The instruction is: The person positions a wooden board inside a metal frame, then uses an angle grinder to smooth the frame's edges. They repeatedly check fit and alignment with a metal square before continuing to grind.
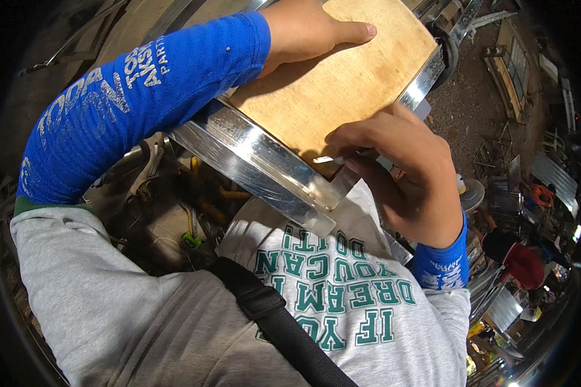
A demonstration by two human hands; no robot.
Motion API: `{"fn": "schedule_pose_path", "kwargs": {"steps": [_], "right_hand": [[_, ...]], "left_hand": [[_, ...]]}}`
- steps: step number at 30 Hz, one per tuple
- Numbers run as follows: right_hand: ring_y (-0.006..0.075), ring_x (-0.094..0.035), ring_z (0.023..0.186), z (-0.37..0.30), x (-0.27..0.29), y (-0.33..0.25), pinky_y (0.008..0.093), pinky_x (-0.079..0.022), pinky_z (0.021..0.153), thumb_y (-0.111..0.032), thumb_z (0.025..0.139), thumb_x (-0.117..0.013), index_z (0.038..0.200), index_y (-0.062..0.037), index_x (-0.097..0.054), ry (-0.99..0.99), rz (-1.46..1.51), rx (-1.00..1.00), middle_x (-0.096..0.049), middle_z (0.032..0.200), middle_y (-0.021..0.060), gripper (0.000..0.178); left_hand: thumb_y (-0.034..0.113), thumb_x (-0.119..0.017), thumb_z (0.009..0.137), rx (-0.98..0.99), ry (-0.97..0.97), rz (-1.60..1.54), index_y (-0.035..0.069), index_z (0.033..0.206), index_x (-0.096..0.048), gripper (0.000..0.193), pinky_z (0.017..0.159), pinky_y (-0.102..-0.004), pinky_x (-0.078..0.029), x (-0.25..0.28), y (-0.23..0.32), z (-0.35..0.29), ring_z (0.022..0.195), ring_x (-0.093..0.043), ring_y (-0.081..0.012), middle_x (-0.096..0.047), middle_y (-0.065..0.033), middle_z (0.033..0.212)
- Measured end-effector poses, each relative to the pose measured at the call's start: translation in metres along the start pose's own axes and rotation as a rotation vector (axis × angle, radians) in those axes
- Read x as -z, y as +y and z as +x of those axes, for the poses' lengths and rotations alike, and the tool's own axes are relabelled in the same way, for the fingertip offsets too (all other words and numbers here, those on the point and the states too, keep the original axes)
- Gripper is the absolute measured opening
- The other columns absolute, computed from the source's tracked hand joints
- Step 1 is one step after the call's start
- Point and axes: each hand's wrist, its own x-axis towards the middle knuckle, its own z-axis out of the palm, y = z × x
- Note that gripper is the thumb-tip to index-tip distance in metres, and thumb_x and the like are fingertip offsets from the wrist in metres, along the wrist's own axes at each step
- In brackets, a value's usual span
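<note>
- Left hand (303, 29) lies flat, palm down and fingers together, on the far part of the plywood panel (342, 77); it grips nothing, only presses.
- Right hand (403, 171) is curled at the panel's near corner, fingers closed on a thin pale tool (332, 158), seemingly a marker or scribe; its type cannot be confirmed.
- Panel sits inside a shiny metal frame (265, 164), tilted and resting against the person's chest above cluttered ground.
- Judgement: work at the corner where wood meets metal appears in hand.
- Recommended: keep the flat palm bearing down so the panel cannot shift; hold the tip tight to the frame's inner edge; move slowly, wrist braced on the wood.
- Risk: the frame's sharp edge lies near both wrists.
</note>
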Motion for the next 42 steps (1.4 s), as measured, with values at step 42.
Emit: {"fn": "schedule_pose_path", "kwargs": {"steps": [42], "right_hand": [[0.0243,-0.059,0.092,-0.007,-0.001,0.012,0.0365,-0.051,0.079,0.007,0.071,-0.070,0.108,-0.0118,-0.083,-0.014,-0.250,0.134,-0.065,0.096,0.0062,0.044]], "left_hand": [[0.039,-0.071,0.100,0.087,-0.013,-0.133,-0.015,0.117,-0.070,0.057,0.083,-0.0360,-0.058,-0.008,0.023,-0.006,0.094,-0.074,-0.0247,-0.077,-0.0212,0.107]]}}
